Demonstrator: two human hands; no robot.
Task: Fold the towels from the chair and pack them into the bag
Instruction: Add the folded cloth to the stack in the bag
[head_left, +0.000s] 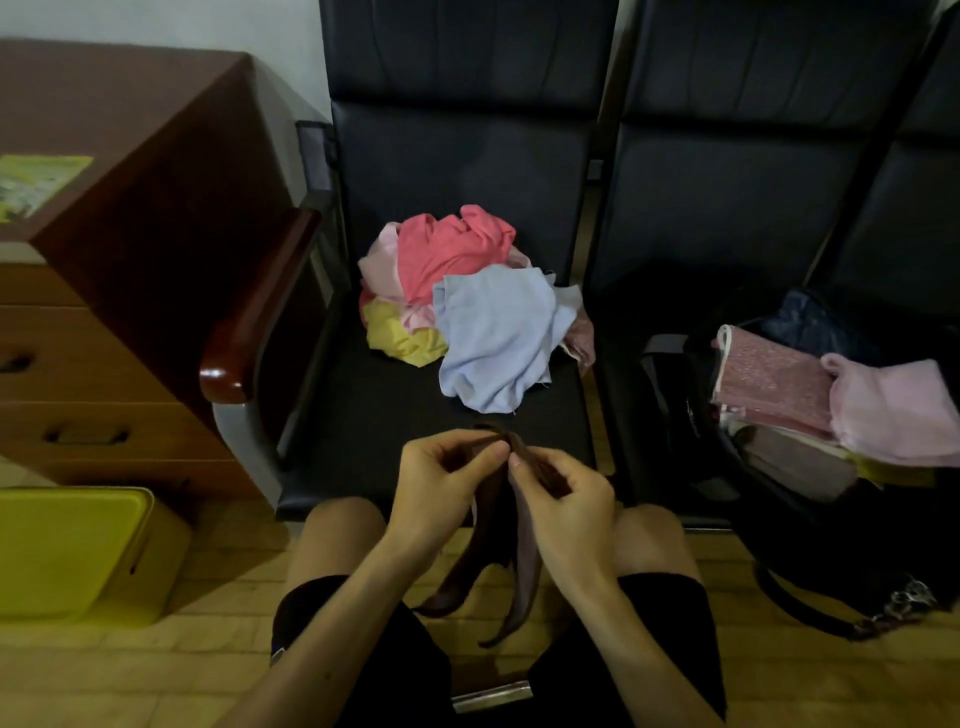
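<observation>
Black chair; brown towel pinched between both hands' fingers.

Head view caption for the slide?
A brown towel pinched by left hand and right hand; loose towels heaped on chair, folded towels in bag.

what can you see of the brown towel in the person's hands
The brown towel is thin, soft-looking cloth, dark brown with a paler, mauve-looking side. It is not folded yet, and is bunched into narrow, twisted strips. The left hand and right hand pinch its top edge close together, just in front of the chair seat. From there it hangs loosely down between the person's knees, its ends dangling free.
</observation>
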